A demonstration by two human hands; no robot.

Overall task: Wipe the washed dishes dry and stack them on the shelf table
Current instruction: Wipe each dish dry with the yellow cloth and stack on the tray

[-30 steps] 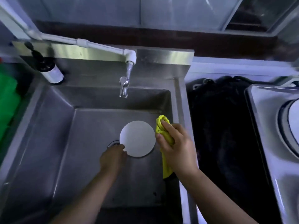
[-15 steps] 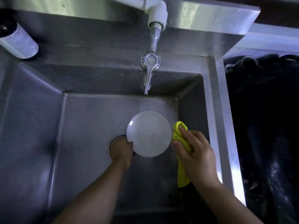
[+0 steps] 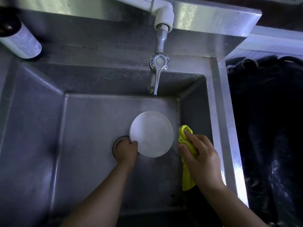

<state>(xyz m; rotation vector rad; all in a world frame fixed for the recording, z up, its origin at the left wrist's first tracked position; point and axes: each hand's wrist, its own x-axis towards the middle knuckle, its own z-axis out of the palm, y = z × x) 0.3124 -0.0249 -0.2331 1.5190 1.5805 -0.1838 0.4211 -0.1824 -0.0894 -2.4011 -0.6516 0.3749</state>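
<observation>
A small round white plate [image 3: 151, 134] is held over the steel sink [image 3: 41, 128], inner face up. My left hand [image 3: 126, 149] grips its lower-left rim, above the drain [image 3: 117, 143]. My right hand [image 3: 200, 158] holds a bunched yellow cloth [image 3: 186, 140] just right of the plate, a small gap apart from its rim. The cloth's tail hangs down below my palm.
A chrome tap [image 3: 157, 69] hangs from a white pipe over the basin's back wall. A white bottle [image 3: 21, 41] lies on the back left ledge. Something dark and shiny [image 3: 268, 128] fills the space right of the sink's rim.
The view has closed in on the sink. The plate has turned slightly, its hollow face now showing. Both hands keep their holds, the cloth still beside the plate.
</observation>
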